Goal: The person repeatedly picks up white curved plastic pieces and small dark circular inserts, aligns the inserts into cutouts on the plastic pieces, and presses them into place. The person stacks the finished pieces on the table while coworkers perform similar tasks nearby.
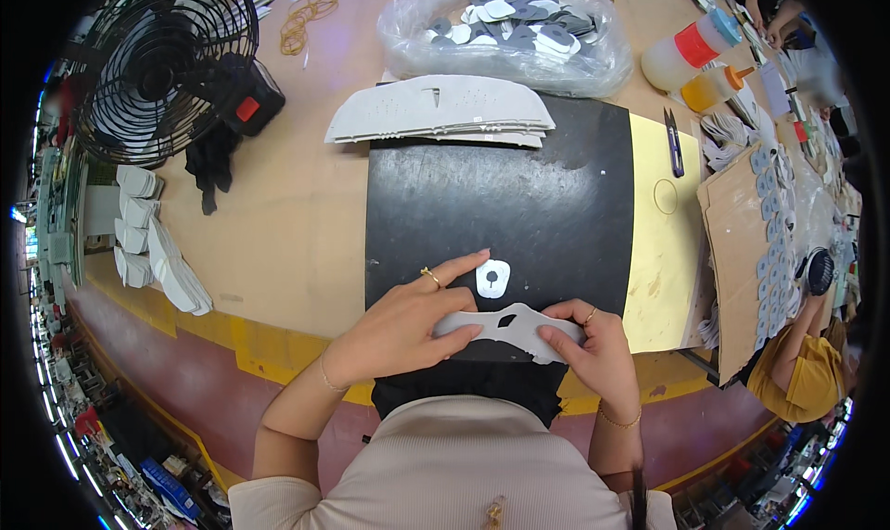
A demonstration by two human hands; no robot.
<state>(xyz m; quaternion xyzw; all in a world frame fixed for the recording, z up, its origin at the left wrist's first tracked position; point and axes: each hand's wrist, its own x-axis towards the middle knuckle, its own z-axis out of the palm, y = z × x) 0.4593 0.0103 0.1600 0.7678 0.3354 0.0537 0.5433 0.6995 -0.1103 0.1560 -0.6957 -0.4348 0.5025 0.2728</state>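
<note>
Left hand (394,324) pinches grey shaped piece (530,326), index finger (461,267) outstretched just beside white patch (492,278) bearing dark mark; right hand (601,346) pinches piece's right end. Piece held above near part of black mat (519,196). Far right, bottle (661,64) wears red label (695,45), any print too small to read.

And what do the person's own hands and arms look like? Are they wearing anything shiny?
Yes! The left hand has a gold-coloured ring, with a thin bracelet at the wrist. The right hand has a gold-coloured ring and bracelet too. The sleeves are short and pale beige.
</note>
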